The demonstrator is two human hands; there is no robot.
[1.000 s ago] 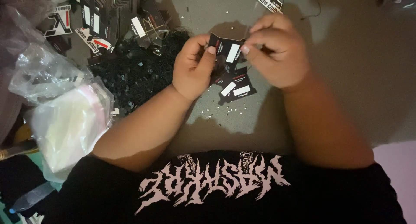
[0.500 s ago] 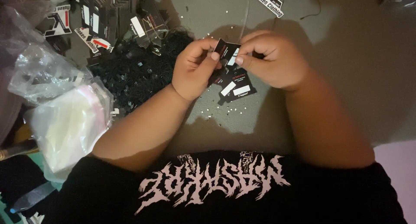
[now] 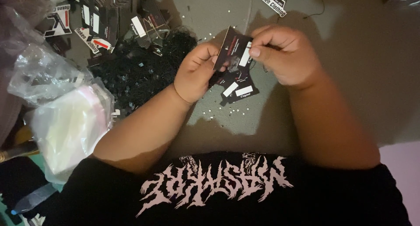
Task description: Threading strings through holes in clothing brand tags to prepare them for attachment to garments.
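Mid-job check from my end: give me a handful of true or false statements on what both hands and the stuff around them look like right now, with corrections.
1. Both hands hold one black card tag up off the surface. True: the left hand grips its left edge, the right hand pinches its top right.
2. A few more black tags lie on the grey surface under the hands. True.
3. The pile of black strings lies to the right of the right hand. False: it lies left of the left hand.
4. The clear plastic bags sit at the far right. False: they sit at the left edge.
5. The held tag is plain white. False: it is black with a small white patch.
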